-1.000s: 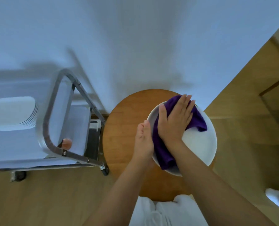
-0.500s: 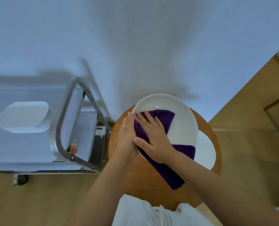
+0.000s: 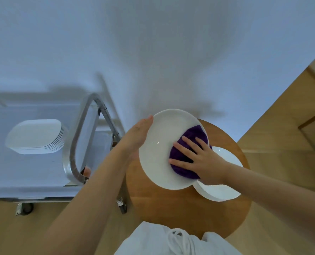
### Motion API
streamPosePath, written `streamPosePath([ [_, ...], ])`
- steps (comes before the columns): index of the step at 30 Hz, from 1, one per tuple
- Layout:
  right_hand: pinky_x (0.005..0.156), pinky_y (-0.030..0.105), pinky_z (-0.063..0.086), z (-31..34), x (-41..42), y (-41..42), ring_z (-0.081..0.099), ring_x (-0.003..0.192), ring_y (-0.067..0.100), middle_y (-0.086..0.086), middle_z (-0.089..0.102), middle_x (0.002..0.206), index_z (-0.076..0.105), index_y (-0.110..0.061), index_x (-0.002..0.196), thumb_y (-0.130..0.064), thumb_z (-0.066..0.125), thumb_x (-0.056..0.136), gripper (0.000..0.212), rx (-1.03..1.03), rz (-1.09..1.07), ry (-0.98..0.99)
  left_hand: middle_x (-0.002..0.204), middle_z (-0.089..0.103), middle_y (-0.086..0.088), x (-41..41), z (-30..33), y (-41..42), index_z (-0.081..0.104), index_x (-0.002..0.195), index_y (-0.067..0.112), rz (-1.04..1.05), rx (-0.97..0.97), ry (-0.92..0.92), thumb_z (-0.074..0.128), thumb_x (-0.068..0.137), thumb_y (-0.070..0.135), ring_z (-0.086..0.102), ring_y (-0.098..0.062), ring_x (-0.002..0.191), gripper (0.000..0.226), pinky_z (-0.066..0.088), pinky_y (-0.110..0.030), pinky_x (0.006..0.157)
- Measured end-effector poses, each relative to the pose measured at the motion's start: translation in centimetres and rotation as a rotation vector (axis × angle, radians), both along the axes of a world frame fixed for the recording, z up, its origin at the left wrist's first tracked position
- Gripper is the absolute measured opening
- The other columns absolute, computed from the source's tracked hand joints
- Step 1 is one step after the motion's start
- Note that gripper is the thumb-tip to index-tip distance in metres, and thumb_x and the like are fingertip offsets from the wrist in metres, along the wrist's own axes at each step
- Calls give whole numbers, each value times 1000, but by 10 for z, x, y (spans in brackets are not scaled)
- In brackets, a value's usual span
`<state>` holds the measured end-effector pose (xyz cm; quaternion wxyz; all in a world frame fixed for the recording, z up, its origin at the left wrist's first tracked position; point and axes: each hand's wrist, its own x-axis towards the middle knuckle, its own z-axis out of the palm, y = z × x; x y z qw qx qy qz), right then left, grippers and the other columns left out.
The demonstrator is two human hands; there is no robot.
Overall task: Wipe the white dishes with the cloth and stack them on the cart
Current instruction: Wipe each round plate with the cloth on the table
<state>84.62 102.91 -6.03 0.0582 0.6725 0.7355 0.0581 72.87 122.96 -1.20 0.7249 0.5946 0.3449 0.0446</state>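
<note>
Now, from the head camera, we have the white plate (image 3: 160,153) lifted and tilted up at the centre of the frame, where a second ago it lay flat on the round wooden table (image 3: 171,205) with the others. Our left hand (image 3: 137,138) cradles its left rim, thumb along the edge and fingers hidden behind, so we cannot tell how far they curl. Our right hand (image 3: 199,159) lies with straight fingers on the purple cloth (image 3: 188,155), pressing it against the plate's right half; half a second ago the cloth trailed lower and over the near rim. We judge that the wiping of this plate is well under way, and stacking comes next.

To the lower right, partly behind the held plate, the remaining white dishes (image 3: 221,188) rest on the table, not yet wiped.

At the left of the frame stands the cart (image 3: 33,173), with a stack of white rectangular dishes (image 3: 36,136) already on its top. Its metal handle (image 3: 75,144) rises between our plate and that stack, so we would need to carry the plate over or round it.
</note>
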Motion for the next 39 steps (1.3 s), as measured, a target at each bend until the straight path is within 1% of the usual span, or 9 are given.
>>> streamPosePath([
  [7,79,46,55,-6,-15,-7,61,106,40,20,58,127,56,-11,128,-15,86,58,76,174,3,58,100,75,-6,-10,4,7,65,113,14,107,-119,-43,58,91,42,72,-23,92,36,56,-37,75],
  [13,58,42,59,5,-57,30,66,98,37,19,62,120,62,-5,120,-7,85,59,66,405,-346,224,119,62,2,-17,-20,-48,54,119,34,448,72,-130,60,86,43,59,-25,112,34,50,-48,95],
  [15,64,43,59,11,-73,45,65,101,34,17,63,119,62,-3,119,-4,85,59,65,463,-438,300,105,66,8,-16,-24,-76,56,98,40,548,-124,-137,51,94,43,63,-18,104,6,54,-39,87],
  [17,73,44,58,16,-81,55,63,105,32,16,64,119,62,-3,119,-3,85,60,63,504,-464,337,96,70,9,-12,-25,-83,57,93,38,605,-303,-186,45,98,43,63,-14,97,15,53,-32,79],
  [21,81,47,55,13,-71,49,58,114,36,15,59,126,59,-6,124,-6,85,61,68,480,-312,353,99,73,1,-18,-20,-62,60,113,24,581,-306,-211,43,97,51,68,-19,96,36,56,-36,84],
  [26,88,50,51,-2,-34,16,54,118,38,13,55,131,59,-13,126,-9,75,72,56,399,-62,159,84,76,6,-28,-19,-28,64,94,28,413,-118,-177,43,97,50,71,-17,84,30,56,-35,70],
  [32,83,44,53,15,-4,2,61,109,36,15,59,127,60,-13,124,-10,85,54,74,207,19,18,84,76,5,-33,4,12,61,101,25,22,-40,7,50,94,47,73,-13,76,26,57,-27,57],
  [36,66,38,57,14,-22,9,65,100,34,19,60,123,61,-10,123,-6,81,59,68,230,-139,35,97,75,-6,-24,12,6,61,109,16,143,-187,-70,56,92,37,73,-22,86,27,59,-35,67],
  [39,79,38,52,15,-41,34,48,127,28,12,35,149,31,-15,145,-7,58,85,66,190,-441,223,116,66,-5,-11,-7,-36,51,120,21,369,0,-88,58,93,29,64,-28,106,29,53,-47,92],
])
